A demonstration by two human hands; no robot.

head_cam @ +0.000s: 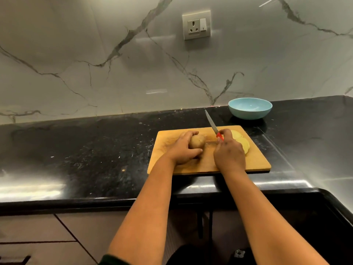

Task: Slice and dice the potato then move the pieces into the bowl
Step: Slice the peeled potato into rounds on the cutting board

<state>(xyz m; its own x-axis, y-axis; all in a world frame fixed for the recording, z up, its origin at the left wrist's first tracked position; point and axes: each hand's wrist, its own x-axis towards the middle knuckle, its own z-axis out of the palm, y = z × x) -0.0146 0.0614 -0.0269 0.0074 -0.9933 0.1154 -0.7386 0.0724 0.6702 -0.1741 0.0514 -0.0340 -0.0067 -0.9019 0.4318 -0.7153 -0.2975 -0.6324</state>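
While the left hand (184, 150) curls its grip around the potato (196, 141) on the cutting board (256, 159), the right hand (229, 152) clamps the knife (213, 125) handle, blade angled upward, slices (241, 142) beside it, the bowl (250, 108) standing behind on the black worktop (95, 150) below a marble wall (95, 64).

A wooden cutting board (254, 159) and a light blue bowl (250, 109), set apart, were borne by the black speckled countertop (86, 150).
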